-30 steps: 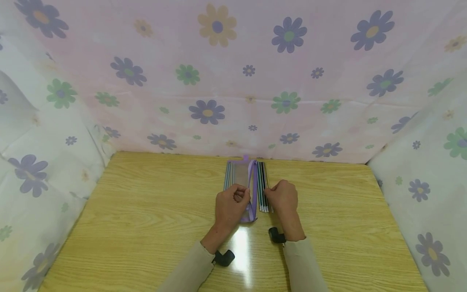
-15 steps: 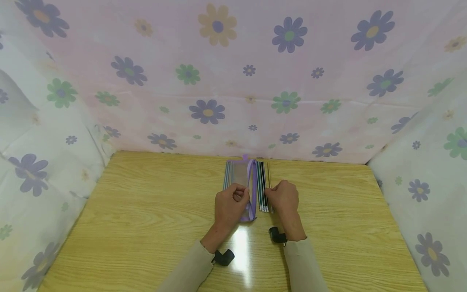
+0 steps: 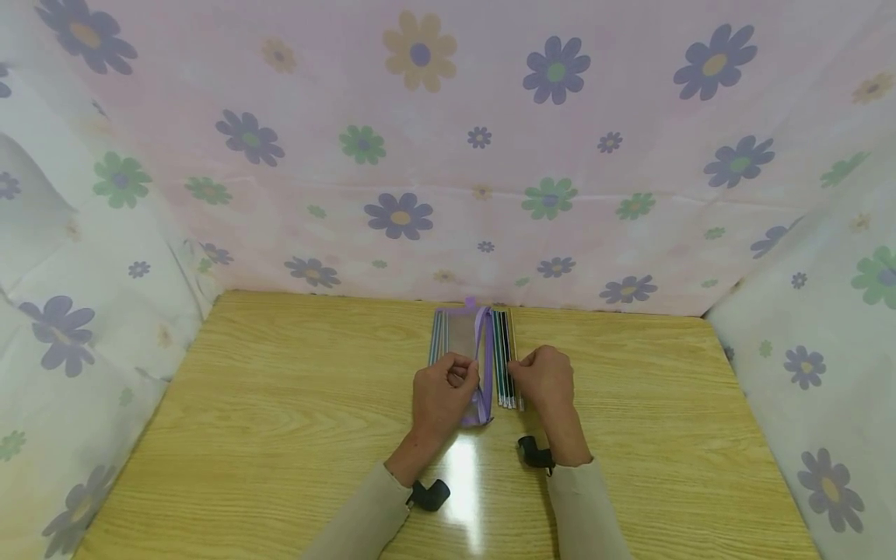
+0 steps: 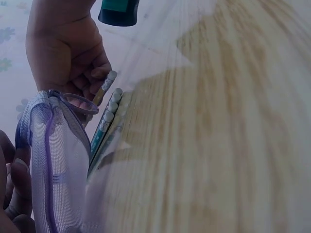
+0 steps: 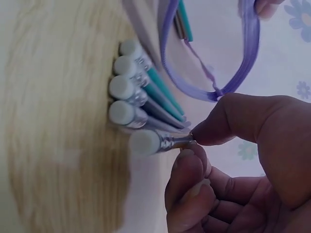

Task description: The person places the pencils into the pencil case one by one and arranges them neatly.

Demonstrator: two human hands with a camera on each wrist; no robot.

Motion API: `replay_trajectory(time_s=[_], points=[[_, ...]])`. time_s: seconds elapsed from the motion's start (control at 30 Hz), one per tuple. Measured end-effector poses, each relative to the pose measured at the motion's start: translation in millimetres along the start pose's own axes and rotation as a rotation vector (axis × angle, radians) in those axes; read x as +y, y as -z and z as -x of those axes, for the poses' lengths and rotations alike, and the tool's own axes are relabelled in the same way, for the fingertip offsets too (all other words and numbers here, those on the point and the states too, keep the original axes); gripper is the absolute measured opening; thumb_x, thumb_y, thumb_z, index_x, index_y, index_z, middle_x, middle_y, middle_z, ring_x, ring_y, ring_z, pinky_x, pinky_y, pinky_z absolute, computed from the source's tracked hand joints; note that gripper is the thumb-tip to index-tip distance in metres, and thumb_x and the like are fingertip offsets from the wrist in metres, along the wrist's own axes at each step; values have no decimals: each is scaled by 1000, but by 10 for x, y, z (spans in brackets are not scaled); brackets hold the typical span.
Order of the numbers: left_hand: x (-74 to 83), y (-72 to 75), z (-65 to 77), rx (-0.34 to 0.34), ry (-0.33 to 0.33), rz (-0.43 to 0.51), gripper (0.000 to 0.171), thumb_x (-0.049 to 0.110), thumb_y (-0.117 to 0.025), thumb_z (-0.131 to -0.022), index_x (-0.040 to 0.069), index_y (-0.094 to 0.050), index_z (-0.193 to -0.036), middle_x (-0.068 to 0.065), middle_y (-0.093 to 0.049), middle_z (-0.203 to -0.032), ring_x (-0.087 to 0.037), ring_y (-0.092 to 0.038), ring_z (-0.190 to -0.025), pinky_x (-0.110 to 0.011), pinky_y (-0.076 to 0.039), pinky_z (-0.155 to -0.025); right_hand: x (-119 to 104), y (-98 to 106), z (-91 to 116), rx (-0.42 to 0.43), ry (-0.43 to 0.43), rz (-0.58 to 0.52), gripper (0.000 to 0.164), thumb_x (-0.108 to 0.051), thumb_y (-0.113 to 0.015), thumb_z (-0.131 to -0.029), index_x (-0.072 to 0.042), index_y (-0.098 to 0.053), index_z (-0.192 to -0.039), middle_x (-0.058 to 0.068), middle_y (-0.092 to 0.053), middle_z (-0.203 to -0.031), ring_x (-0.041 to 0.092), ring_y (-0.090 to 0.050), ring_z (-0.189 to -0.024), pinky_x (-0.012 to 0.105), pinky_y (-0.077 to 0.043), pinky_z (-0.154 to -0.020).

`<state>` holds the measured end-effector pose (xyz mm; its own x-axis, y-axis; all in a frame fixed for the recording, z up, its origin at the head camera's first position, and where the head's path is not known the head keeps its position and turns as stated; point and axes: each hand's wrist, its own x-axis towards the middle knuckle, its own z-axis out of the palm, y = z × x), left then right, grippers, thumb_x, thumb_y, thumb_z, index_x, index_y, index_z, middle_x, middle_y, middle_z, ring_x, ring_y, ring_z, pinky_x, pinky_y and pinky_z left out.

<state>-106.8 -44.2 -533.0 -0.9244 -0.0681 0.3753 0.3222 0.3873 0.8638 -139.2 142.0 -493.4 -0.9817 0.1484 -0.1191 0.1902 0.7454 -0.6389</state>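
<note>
A purple-trimmed mesh pencil case (image 3: 462,330) lies near the back of the table, its zip side facing right and standing open. Several pencils (image 3: 437,334) show through the mesh at its left. My left hand (image 3: 442,393) pinches the case's upper edge by the opening. My right hand (image 3: 546,377) pinches a gold pencil (image 5: 146,142) between thumb and fingers, close to its white eraser end. Just left of that pencil, several green and dark pencils (image 5: 127,87) lie side by side in a row, white erasers toward me. The gold pencil's middle is partly hidden by my fingers.
The wood-grain table (image 3: 294,389) is bounded by a flowered cloth (image 3: 448,171) at the back and both sides. A black wrist camera (image 3: 430,495) sits under my left wrist, with another camera (image 3: 535,453) by the right.
In my right hand's pinch the gold pencil swings slightly right, then back left toward the row. The left hand and the pencil case stay almost where they were.
</note>
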Motion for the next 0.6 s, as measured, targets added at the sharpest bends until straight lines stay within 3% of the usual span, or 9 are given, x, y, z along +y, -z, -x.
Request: replay_trajectory(time_s=[0.6], points=[[22, 6, -3, 4, -19, 6, 5, 12, -76, -97, 9, -77, -94, 1, -76, -75, -3, -67, -58, -20, -56, -55, -133, 50, 75, -92, 41, -89, 23, -18, -76, -87, -7, -73, -66, 0, -63, -57, 14, -51, -49, 27, -40, -47]])
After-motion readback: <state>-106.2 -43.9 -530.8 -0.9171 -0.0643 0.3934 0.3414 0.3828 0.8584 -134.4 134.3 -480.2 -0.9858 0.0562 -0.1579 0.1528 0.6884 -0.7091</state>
